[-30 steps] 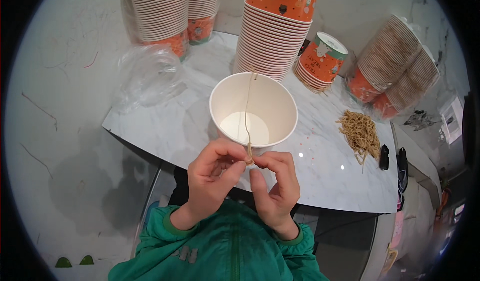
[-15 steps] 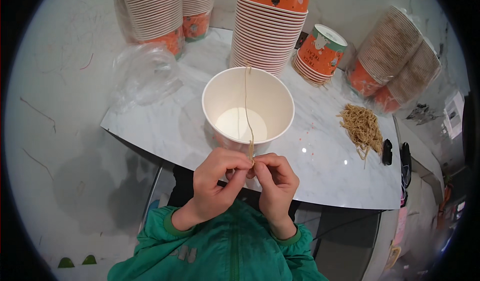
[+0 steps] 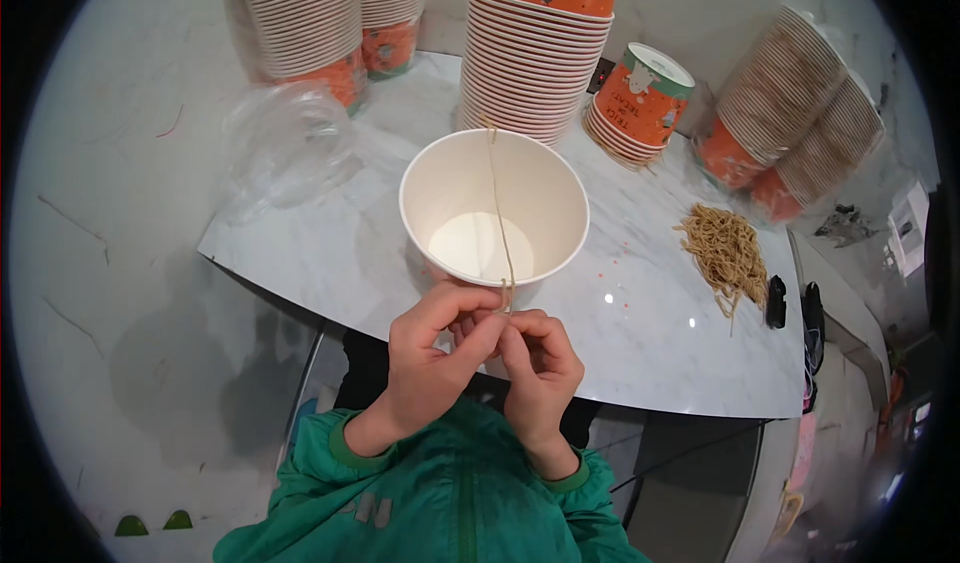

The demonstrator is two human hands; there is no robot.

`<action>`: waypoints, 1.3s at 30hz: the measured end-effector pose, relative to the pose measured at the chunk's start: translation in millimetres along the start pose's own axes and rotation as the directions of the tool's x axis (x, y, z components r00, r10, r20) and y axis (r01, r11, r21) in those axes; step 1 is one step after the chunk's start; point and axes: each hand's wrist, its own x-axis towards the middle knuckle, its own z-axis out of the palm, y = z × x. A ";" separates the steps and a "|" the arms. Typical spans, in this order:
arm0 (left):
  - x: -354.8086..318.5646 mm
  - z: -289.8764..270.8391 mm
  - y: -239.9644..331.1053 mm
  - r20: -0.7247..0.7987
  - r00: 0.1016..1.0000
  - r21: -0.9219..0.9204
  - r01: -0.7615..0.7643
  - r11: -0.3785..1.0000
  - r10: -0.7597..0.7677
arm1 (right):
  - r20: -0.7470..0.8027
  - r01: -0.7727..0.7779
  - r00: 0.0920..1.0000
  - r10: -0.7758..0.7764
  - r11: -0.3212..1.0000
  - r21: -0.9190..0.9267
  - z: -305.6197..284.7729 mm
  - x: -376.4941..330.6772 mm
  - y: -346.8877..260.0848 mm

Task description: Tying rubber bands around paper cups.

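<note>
String is what I watch, pinched at the near rim of the white cup by my left hand and right hand, both closed on it; tugging toward six o'clock could tip the cup.

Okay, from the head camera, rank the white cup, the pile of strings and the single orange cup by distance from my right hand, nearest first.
1. White cup, just ahead of the right hand.
2. Pile of strings, to the right.
3. Single orange cup, far back right.
</note>
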 end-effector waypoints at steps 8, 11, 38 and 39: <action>-4.8 5.7 2.7 -0.070 0.988 -0.237 0.115 0.965 -0.135 | 0.005 0.047 0.999 -0.047 0.998 -0.045 -3.3 -1.7 2.9; -3.9 7.5 0.4 -0.126 0.992 -0.202 -0.001 0.979 -0.025 | 0.024 0.043 0.999 -0.042 0.997 -0.068 -3.4 -1.6 5.0; 3.1 -9.6 6.7 -0.168 0.978 -0.295 0.073 0.953 -0.126 | -0.011 0.097 0.995 -0.099 0.988 -0.116 12.6 0.7 9.0; 3.5 -10.2 7.2 -0.171 0.976 -0.286 0.080 0.955 -0.133 | -0.017 0.095 0.995 -0.098 0.988 -0.121 12.4 0.3 10.3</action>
